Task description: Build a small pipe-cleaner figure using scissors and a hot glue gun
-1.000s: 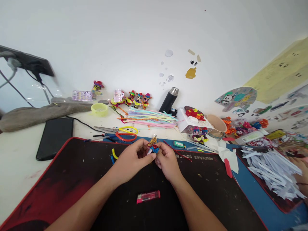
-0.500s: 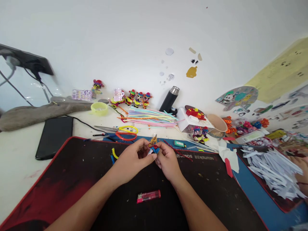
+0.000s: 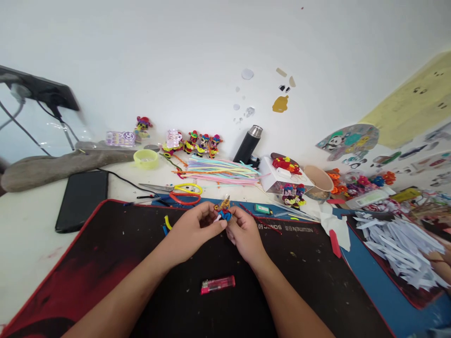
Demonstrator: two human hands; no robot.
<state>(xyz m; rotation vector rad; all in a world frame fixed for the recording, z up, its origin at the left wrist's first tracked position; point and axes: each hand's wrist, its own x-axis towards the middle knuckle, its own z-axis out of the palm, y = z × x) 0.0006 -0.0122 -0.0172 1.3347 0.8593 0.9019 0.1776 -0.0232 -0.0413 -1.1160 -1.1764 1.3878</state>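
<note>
A small fuzzy figure [image 3: 224, 212] in blue, red and yellow is held between both hands above the dark mat [image 3: 303, 267]. My left hand [image 3: 192, 230] pinches it from the left, thumb along its lower edge. My right hand [image 3: 245, 232] has its fingers closed on the figure's right side. A pointed, yellowish tip stands up from its top; its lower part is partly hidden by the fingers. Below the hands a pink lighter [image 3: 217, 284] lies on the mat. Yellow-and-orange-handled scissors [image 3: 185, 193] lie beyond the mat's back edge.
Behind are pastel pipe cleaners [image 3: 221, 170], a yellow bowl [image 3: 145, 159], small figures [image 3: 204, 144], a black flask [image 3: 248, 144] and a white box [image 3: 282, 179]. A black phone [image 3: 81, 201] lies left; paper strips [image 3: 400, 246] and another person's arm [image 3: 439, 265] are at right.
The figure has tilted slightly between my fingers, showing more of its blue part and top. My left hand has shifted slightly; both hands keep hold of it.
</note>
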